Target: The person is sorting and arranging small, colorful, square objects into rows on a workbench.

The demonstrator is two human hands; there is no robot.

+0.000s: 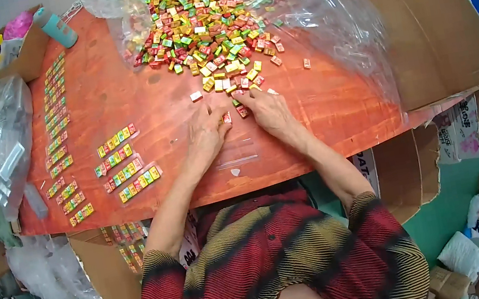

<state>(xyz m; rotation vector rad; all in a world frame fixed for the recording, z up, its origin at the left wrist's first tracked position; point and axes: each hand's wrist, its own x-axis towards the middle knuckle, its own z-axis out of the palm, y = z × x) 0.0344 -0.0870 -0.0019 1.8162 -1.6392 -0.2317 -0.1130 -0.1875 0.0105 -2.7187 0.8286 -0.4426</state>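
My left hand [205,131] is closed, with a small red-and-white box [227,117] pinched between thumb and fingers. Beside it, my right hand [272,112] has its fingertips pressed on a small box [237,94] at the front edge of a big heap of small coloured boxes [197,16]. Another small red box [243,111] lies by my right thumb. In front of my wrists sits a clear plastic tray [237,152], hard to make out against the red tabletop [322,109]. A small white scrap [236,172] lies nearer the table's edge.
Packed rows of small boxes [140,183] lie to the left, with a longer column of them [56,111] beyond. Clear plastic sheeting [333,24] flanks the heap. A cardboard sheet [422,21] stands at right; a blue-grey bottle [56,28] and plastic bags [6,139] are at left.
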